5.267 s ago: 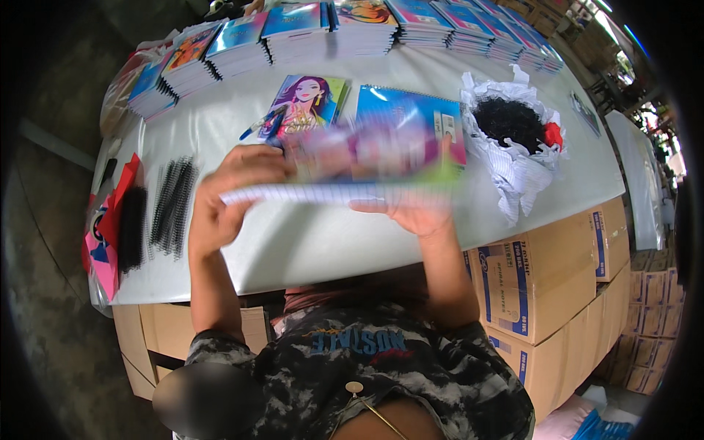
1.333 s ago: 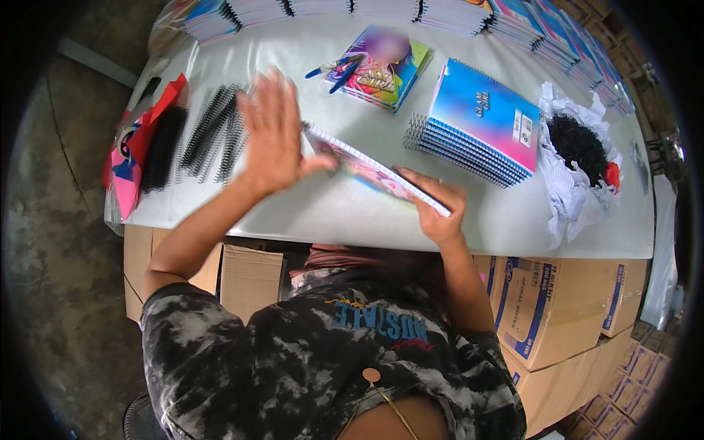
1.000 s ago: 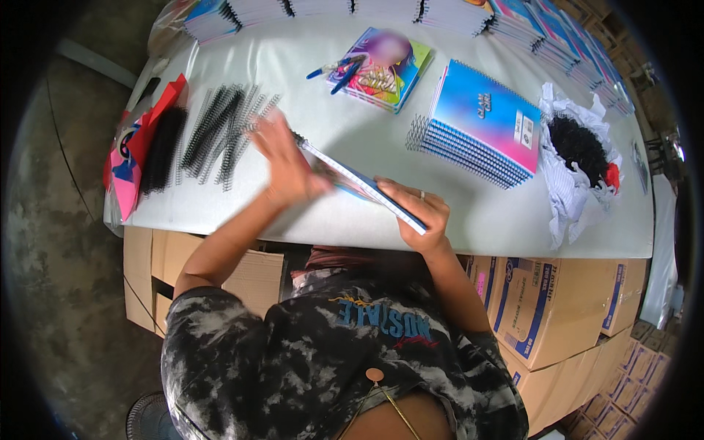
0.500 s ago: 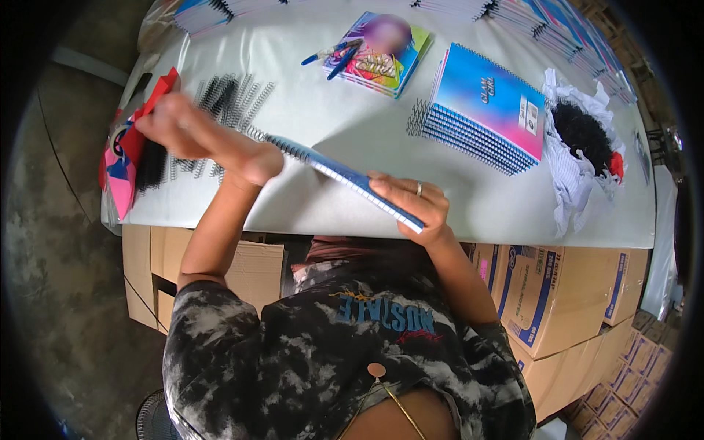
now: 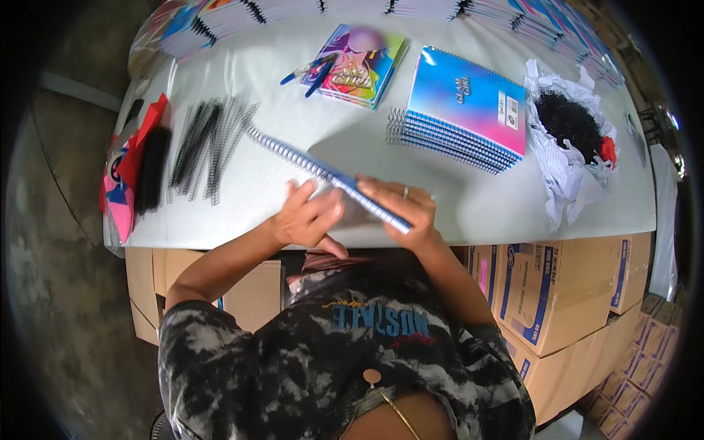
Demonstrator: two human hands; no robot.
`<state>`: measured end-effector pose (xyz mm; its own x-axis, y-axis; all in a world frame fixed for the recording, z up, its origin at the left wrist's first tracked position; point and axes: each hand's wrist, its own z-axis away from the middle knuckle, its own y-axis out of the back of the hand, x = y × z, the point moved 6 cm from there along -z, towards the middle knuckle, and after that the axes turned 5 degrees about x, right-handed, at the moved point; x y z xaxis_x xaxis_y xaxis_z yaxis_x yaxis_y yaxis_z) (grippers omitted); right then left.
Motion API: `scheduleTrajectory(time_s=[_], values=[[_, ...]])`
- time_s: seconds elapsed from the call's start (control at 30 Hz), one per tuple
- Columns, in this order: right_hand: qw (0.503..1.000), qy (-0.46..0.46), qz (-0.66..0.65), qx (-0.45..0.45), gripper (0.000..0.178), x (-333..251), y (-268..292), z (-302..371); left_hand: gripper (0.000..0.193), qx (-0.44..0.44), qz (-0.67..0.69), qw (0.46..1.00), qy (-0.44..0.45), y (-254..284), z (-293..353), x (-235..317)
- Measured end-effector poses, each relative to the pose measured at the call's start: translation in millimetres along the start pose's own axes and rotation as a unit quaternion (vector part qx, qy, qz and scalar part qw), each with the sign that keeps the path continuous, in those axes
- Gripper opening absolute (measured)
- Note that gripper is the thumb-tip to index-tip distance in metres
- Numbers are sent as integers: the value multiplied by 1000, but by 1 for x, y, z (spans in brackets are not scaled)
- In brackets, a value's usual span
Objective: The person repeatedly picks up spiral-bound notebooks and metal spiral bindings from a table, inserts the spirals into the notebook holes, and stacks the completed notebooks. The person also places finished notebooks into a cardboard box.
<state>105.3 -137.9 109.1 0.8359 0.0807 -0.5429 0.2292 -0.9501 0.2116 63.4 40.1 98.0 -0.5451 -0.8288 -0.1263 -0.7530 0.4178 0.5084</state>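
A thin notebook (image 5: 374, 209) is held up edge-on over the front of the table, slanting down to the right. Closed around its right end is my right hand (image 5: 402, 207), with a ring on one finger. A dark spiral coil (image 5: 282, 152) runs along the notebook's edge and sticks out past its upper left end. Just below the coil, my left hand (image 5: 312, 214) has its fingers spread and grips nothing. Whether its fingertips touch the notebook I cannot tell.
Loose black coils (image 5: 198, 147) lie at left beside red and pink wrapping (image 5: 136, 161). Blue-handled pliers (image 5: 320, 79) rest on colourful notebooks (image 5: 370, 73). A stack of blue-pink spiral notebooks (image 5: 469, 103) stands right of centre, near crumpled white cloth (image 5: 557, 180). Cardboard boxes (image 5: 565, 293) sit below.
My left hand has come back from near the loose coils, down and right to beside the notebook, and its fingers are spread. My right hand still holds the notebook. The view has shifted slightly.
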Motion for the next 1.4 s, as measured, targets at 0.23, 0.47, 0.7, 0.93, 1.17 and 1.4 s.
scheduleTrajectory(time_s=[0.23,0.47,0.7,0.93,1.17,1.4], values=[[1000,-15,-10,13,29,-2,-5,-2,109,-44,84,995,12,-19,1,28],[1000,4,-11,-2,36,-8,-21,-3,101,-349,63,915,190,-55,110,-20],[1000,-23,2,13,36,7,-19,-4,91,93,-51,994,-1,-7,-26,28],[998,-51,5,27,38,8,-20,-1,100,-95,95,987,-90,-26,11,68],[992,-115,-54,-12,50,18,-26,4,99,-17,176,984,22,-41,26,61],[996,-85,-15,6,42,12,-30,0,94,-95,38,994,40,-20,-38,49]])
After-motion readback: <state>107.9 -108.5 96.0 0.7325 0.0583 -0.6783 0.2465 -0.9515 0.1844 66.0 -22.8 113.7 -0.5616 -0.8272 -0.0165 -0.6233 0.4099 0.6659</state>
